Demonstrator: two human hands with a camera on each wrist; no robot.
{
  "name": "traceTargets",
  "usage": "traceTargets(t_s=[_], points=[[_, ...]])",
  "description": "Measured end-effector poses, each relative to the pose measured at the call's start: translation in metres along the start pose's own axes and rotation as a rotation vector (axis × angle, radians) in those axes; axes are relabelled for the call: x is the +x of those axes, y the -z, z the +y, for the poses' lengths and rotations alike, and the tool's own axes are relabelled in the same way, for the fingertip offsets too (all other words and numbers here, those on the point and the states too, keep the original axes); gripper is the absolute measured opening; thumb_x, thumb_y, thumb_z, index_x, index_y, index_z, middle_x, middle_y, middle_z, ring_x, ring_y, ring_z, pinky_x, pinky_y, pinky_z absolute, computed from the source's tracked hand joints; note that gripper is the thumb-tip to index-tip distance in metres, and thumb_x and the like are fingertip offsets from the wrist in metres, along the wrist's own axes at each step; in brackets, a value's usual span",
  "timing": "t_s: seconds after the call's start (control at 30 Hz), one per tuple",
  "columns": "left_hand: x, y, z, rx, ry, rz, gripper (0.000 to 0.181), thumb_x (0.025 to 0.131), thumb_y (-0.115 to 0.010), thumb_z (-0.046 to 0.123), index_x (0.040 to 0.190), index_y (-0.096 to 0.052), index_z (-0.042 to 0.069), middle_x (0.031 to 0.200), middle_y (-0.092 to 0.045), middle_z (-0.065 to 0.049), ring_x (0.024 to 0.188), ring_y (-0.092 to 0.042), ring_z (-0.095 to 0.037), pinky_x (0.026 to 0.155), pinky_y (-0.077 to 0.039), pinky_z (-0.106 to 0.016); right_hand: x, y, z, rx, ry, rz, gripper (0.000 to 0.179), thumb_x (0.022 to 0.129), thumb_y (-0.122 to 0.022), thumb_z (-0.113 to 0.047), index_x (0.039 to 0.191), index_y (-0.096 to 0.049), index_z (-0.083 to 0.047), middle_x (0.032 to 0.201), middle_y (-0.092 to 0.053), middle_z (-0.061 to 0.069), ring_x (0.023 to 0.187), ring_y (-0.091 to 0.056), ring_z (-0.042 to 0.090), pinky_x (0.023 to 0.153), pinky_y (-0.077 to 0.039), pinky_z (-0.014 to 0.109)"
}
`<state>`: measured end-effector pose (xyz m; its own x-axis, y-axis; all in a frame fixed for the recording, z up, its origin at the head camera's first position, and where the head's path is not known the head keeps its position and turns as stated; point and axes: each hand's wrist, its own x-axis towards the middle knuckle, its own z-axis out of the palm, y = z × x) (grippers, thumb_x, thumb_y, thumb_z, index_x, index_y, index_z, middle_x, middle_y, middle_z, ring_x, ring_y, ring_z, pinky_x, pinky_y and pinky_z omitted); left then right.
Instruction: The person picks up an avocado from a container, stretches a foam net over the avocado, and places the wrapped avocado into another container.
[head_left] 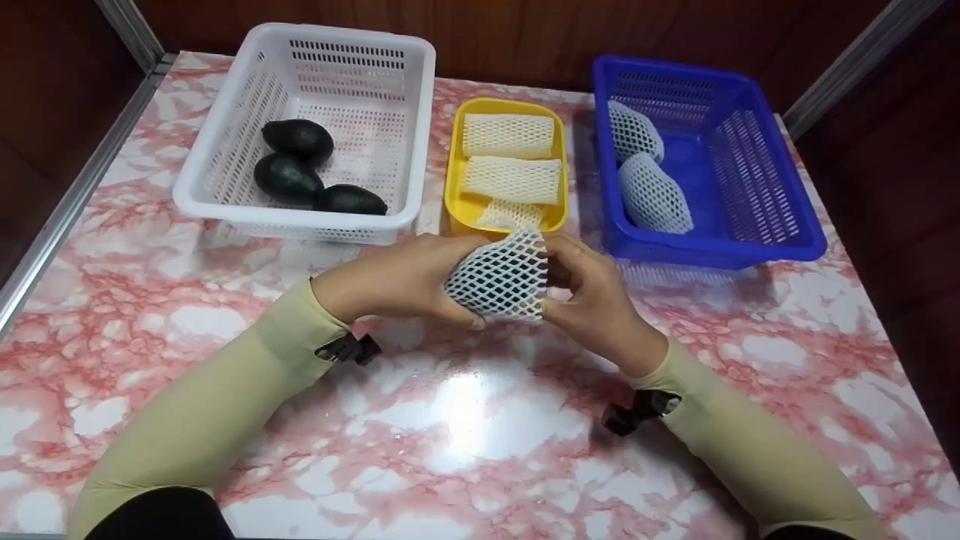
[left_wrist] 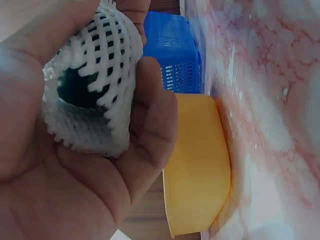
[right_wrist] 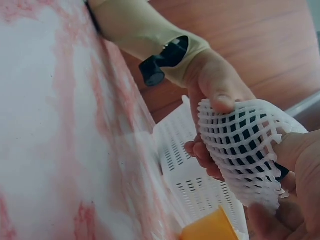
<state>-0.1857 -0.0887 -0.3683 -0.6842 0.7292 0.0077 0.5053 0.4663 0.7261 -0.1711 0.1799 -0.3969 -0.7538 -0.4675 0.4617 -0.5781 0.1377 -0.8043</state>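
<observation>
Sleeving looked underway: left hand point(head_left: 420, 276) gripped foam net point(head_left: 502, 274) around dark fruit point(left_wrist: 75, 89), right hand point(head_left: 596, 300) pinched its edge; next move likely called for tugging the net straight.

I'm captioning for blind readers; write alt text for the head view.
A person's left hand and right hand hold a foam-netted avocado above a marbled table. Beyond are a white basket with three bare avocados, a yellow tub of foam nets, and a blue basket with two netted avocados.
</observation>
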Motion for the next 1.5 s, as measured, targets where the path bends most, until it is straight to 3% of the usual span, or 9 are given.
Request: traceTargets(t_s=[0.17,0.3,0.43,0.53,0.73,0.87,1.23,1.4,1.5], points=[[0.001,-0.002,-0.003,-0.014,-0.006,-0.006,0.085,0.080,-0.098,0.028,0.153,-0.056,0.018,0.137,-0.072,0.000,0.122,-0.069,-0.020,0.111,-0.056,-0.043,-0.002,-0.002,-0.001,0.033,-0.080,-0.024,0.061,0.078,-0.071,0.026,0.137,-0.061,0.016,0.124,-0.071,0.031,0.108,-0.077,0.008,0.092,-0.066,0.032],[0.002,-0.003,-0.005,-0.062,-0.002,0.001,0.081,0.082,-0.094,0.028,0.154,-0.055,0.021,0.137,-0.072,0.003,0.122,-0.068,-0.017,0.111,-0.055,-0.041,0.001,0.004,-0.007,-0.048,-0.063,-0.033,0.052,0.081,-0.068,0.023,0.132,-0.065,0.015,0.118,-0.074,0.028,0.105,-0.075,0.004,0.087,-0.067,0.027],[0.003,-0.001,-0.004,-0.149,0.029,0.000,0.086,0.084,-0.091,0.027,0.160,-0.051,0.025,0.143,-0.069,0.003,0.128,-0.066,-0.018,0.116,-0.053,-0.042,0.006,0.015,-0.014,-0.081,0.079,0.067,0.029,0.089,-0.068,0.016,0.117,-0.072,0.011,0.116,-0.074,0.022,0.108,-0.072,0.010,0.084,-0.065,0.023],[0.004,0.001,-0.002,-0.196,0.065,-0.010,0.090,0.082,-0.093,0.027,0.161,-0.051,0.024,0.144,-0.069,0.001,0.129,-0.066,-0.020,0.117,-0.052,-0.044,0.009,0.021,-0.018,-0.116,0.238,0.096,0.035,0.089,-0.082,-0.003,0.122,-0.072,0.007,0.133,-0.068,0.023,0.125,-0.068,0.026,0.101,-0.062,0.033],[0.005,-0.001,0.002,-0.170,0.038,-0.104,0.070,0.082,-0.091,0.032,0.143,-0.061,0.017,0.126,-0.075,0.000,0.113,-0.072,-0.019,0.105,-0.058,-0.040,0.004,0.020,-0.024,-0.450,0.464,-0.183,0.076,0.076,-0.102,-0.030,0.143,-0.067,-0.016,0.165,-0.044,0.029,0.155,-0.047,0.044,0.124,-0.049,0.051],[0.003,-0.002,0.003,-0.156,0.027,-0.169,0.070,0.085,-0.089,0.033,0.147,-0.060,0.019,0.128,-0.075,0.000,0.113,-0.072,-0.018,0.103,-0.059,-0.038,0.000,0.014,-0.024,-0.507,0.481,-0.322,0.074,0.079,-0.101,-0.019,0.146,-0.069,-0.024,0.163,-0.051,0.022,0.150,-0.055,0.039,0.120,-0.054,0.044],[0.000,0.007,-0.010,-0.097,0.041,-0.334,0.086,0.090,-0.091,0.031,0.163,-0.046,0.024,0.141,-0.070,-0.003,0.123,-0.068,-0.021,0.112,-0.054,-0.043,0.005,0.022,-0.018,-0.475,0.419,-0.375,0.059,0.086,-0.094,-0.009,0.139,-0.074,-0.020,0.151,-0.063,0.016,0.137,-0.065,0.033,0.113,-0.058,0.034],[-0.001,0.003,-0.015,0.093,0.147,-0.403,0.055,0.089,-0.091,0.036,0.135,-0.069,0.015,0.122,-0.077,-0.004,0.106,-0.068,-0.020,0.103,-0.055,-0.043,0.005,0.027,-0.016,-0.437,0.401,-0.383,0.059,0.084,-0.095,-0.007,0.138,-0.075,-0.021,0.150,-0.063,0.017,0.135,-0.066,0.033,0.114,-0.054,0.023],[-0.001,-0.001,-0.017,0.084,0.208,-0.399,0.044,0.086,-0.093,0.033,0.119,-0.073,0.010,0.108,-0.076,-0.002,0.094,-0.064,-0.017,0.090,-0.055,-0.038,0.007,0.029,-0.015,-0.375,0.385,-0.361,0.059,0.081,-0.096,-0.005,0.136,-0.076,-0.017,0.149,-0.064,0.017,0.135,-0.066,0.033,0.112,-0.054,0.022]])
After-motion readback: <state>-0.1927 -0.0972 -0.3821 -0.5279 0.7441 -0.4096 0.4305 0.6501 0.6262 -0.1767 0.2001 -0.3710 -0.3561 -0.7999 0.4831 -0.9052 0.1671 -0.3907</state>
